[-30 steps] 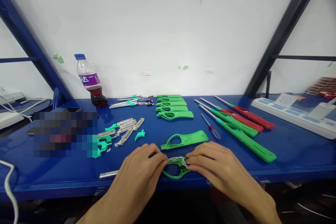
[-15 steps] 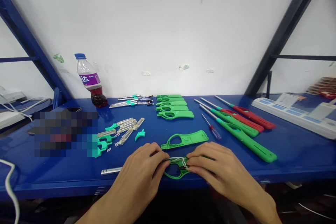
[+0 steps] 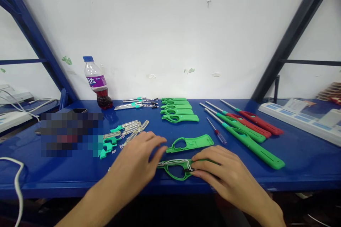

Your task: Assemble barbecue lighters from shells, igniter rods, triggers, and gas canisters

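At the table's front edge a green lighter shell half [image 3: 173, 176] lies with white wires [image 3: 179, 160] running along its top and a metal tube leading left from it. My right hand [image 3: 221, 172] grips the shell's right part, fingertips closed over the wires and a small black piece. My left hand [image 3: 138, 156] is raised just left of the shell, thumb and fingers apart, nothing visible between them. It hides part of the metal tube. Just behind, another green shell half [image 3: 195, 143] lies with its inner side up.
Transparent fuel tanks [image 3: 131, 127] and teal triggers [image 3: 108, 145] lie left, with metal tubes [image 3: 129, 106] and several green shells [image 3: 181, 117] behind. A screwdriver [image 3: 220, 137], long green lighters [image 3: 255, 148], red ones [image 3: 266, 126] and a power strip [image 3: 301, 120] lie right. A bottle [image 3: 97, 81] stands back left.
My left hand has let go of the shell's left end and moved left and up, its fingers parting. My right hand keeps its grip. The view has shifted slightly.
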`<state>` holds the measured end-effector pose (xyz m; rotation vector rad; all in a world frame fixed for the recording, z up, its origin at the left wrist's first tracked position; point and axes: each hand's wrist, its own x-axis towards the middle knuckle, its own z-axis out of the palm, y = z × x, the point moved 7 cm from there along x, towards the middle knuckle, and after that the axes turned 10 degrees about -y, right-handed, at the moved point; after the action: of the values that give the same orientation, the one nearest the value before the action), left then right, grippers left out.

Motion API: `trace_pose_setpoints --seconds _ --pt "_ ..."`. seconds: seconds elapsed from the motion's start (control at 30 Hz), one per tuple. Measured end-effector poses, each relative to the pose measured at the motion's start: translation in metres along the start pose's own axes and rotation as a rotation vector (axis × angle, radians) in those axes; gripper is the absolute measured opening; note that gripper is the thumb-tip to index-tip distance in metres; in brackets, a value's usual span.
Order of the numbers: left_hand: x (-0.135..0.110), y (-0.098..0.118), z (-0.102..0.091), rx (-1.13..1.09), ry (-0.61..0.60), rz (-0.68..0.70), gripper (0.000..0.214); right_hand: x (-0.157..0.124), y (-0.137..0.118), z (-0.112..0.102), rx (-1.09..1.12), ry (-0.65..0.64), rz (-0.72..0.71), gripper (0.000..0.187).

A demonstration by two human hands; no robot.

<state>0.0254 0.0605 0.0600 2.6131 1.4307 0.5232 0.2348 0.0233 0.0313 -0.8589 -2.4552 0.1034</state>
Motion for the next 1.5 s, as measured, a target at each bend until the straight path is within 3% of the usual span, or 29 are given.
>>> trace_pose_setpoints --seconds 0.13,0.27,0.43,0.57,0.67,0.77,0.87,1.07,1.27,1.5 --pt "0.007 -0.039 -0.02 0.279 -0.076 -0.223 0.041 0.003 -0.003 -0.001 -0.015 -0.001 0.024 0.012" --pt "0.011 -0.059 -0.014 0.292 -0.126 -0.241 0.046 0.005 -0.005 0.001 -0.012 -0.002 0.047 0.013" --pt "0.014 -0.065 -0.008 0.28 -0.13 -0.233 0.047 0.004 -0.008 0.003 -0.011 0.029 0.01 0.01" --pt "0.012 -0.055 -0.022 0.244 -0.077 -0.234 0.031 0.004 -0.007 0.003 -0.021 0.067 -0.004 0.007" --pt "0.009 -0.034 -0.028 0.178 -0.072 -0.162 0.018 0.004 -0.006 0.003 -0.022 0.08 0.003 0.008" --pt "0.003 -0.004 -0.023 -0.006 -0.084 0.022 0.018 0.004 -0.006 0.005 -0.021 0.065 0.02 0.011" --pt "-0.004 0.015 -0.006 -0.109 -0.176 0.115 0.025 0.004 -0.006 0.005 -0.022 0.048 0.031 0.013" --pt "-0.012 0.021 0.027 0.05 -0.281 0.109 0.034 0.003 -0.004 0.008 -0.025 0.031 0.055 0.017" --pt "-0.015 0.033 0.036 0.17 -0.315 0.098 0.039 0.003 -0.004 0.008 0.022 0.016 0.054 0.014" --pt "-0.023 0.033 0.034 0.091 -0.133 0.175 0.03 0.002 0.001 0.005 0.144 0.011 0.097 0.009"
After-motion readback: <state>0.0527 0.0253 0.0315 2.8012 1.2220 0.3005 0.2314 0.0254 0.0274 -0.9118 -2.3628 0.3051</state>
